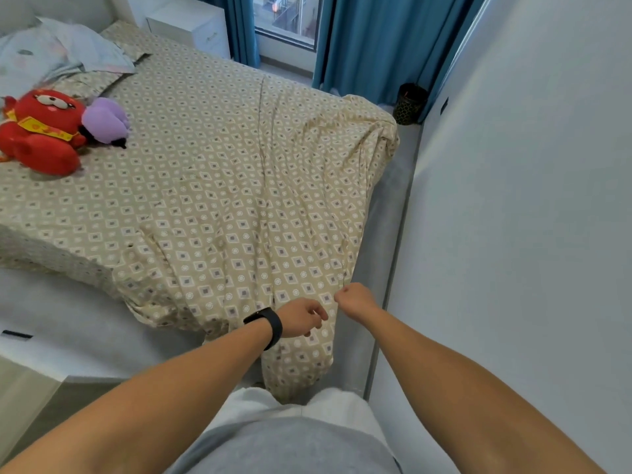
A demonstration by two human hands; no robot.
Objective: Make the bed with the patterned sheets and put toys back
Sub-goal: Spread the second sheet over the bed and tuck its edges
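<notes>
sheet corner under both hands | left hand grips it | right hand grips edge

Wall at 3 o'clock boxes in the narrow gap beside the bed frame. Sheet centre open; plush toys block 10 o'clock, bin at 1.

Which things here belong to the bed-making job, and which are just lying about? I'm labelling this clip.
Part of the job:
- patterned sheet, its corner gripped by the left hand and right hand
- red plush toy
- purple plush toy

Just lying about:
- white nightstand
- blue curtains
- dark bin
- crumpled pale bedding
</notes>
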